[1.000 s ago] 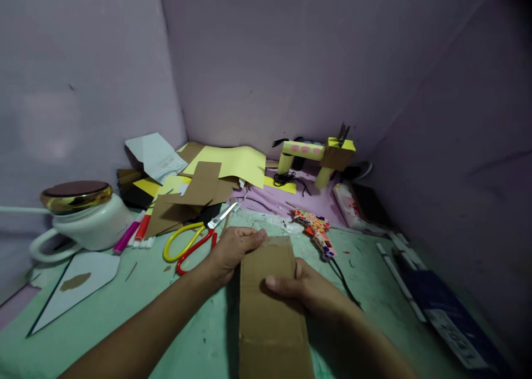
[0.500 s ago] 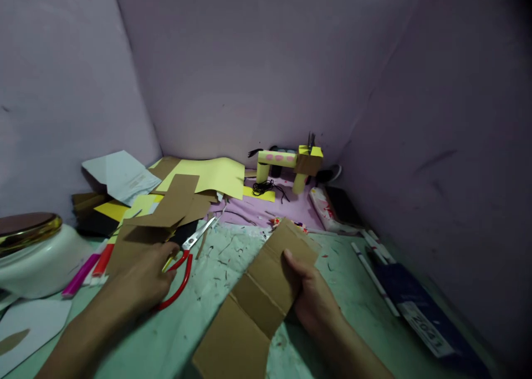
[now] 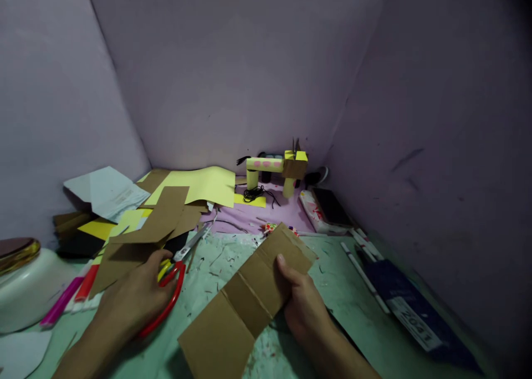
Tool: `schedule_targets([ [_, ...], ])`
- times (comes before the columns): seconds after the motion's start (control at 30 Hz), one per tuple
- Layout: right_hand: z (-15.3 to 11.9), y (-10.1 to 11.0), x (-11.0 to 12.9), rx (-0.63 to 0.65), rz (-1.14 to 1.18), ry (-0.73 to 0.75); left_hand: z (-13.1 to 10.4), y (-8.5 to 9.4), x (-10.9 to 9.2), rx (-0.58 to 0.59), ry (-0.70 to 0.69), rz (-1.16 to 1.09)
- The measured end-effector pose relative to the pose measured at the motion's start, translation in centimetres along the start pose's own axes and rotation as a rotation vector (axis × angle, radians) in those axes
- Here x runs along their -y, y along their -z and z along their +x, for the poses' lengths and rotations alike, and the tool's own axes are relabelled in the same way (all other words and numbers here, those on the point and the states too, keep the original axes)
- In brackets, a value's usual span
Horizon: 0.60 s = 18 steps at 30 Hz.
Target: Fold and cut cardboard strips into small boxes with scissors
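My right hand (image 3: 305, 301) grips a creased strip of brown cardboard (image 3: 249, 296), its thumb flat on the upper face. The strip slants from upper right to lower left above the table, with fold lines across its middle. On the left, my left hand (image 3: 139, 290) is closed at the handles of the scissors (image 3: 182, 268). These have red and yellow handles, and their metal blades point away to the upper right. Part of the handles is hidden behind my fingers. Just beyond that hand lie cut cardboard pieces (image 3: 160, 218).
A yellow and brown animal figure (image 3: 266, 164) stands at the back beside black string (image 3: 254, 193). Yellow paper (image 3: 199, 185) lies back left. A white pot (image 3: 29, 290) and markers (image 3: 62, 304) are at left; a phone (image 3: 331, 207) and blue pouch (image 3: 415, 307) at right. Walls enclose the table.
The view has shifted slightly, so most things sit a little lower and further left. My left fingers have closed more around the scissors' handles. The cardboard stays in my right hand.
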State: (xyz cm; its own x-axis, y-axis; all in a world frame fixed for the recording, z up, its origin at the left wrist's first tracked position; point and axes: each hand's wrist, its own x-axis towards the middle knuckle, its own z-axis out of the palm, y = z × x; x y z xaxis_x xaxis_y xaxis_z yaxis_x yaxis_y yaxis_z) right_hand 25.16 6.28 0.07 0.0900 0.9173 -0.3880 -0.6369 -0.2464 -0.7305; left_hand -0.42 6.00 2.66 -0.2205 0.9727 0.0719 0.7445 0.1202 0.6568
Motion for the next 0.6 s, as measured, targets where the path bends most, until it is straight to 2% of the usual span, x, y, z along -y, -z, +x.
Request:
schedule_targets([
  [0.1, -0.3, -0.2, 0.2, 0.045, 0.001, -0.061, 0.1, -0.4, 0.0, 0.043, 0.003, 0.045],
  [0.2, -0.6, -0.5, 0.4, 0.077, -0.011, -0.136, -0.1, -1.0, -0.2, -0.059, -0.087, -0.129],
  [0.23, -0.7, -0.5, 0.4, 0.076, -0.015, -0.142, -0.3, -1.2, -0.3, -0.06, -0.083, -0.2],
  [0.33, -0.7, -0.5, 0.4, 0.083, -0.022, -0.105, -1.0, -1.9, -0.9, 0.105, 0.005, -0.43],
  [0.4, -0.7, -0.5, 0.3, 0.095, -0.027, -0.084, -1.5, -2.3, -1.2, 0.177, -0.003, -0.491],
  [0.5, -0.6, -0.4, 0.1, 0.09, -0.034, -0.059, -1.9, -2.5, -1.6, 0.203, -0.018, -0.468],
  [0.6, -0.6, -0.4, 0.0, 0.091, -0.043, -0.053, -2.0, -2.6, -1.8, 0.218, -0.039, -0.558],
])
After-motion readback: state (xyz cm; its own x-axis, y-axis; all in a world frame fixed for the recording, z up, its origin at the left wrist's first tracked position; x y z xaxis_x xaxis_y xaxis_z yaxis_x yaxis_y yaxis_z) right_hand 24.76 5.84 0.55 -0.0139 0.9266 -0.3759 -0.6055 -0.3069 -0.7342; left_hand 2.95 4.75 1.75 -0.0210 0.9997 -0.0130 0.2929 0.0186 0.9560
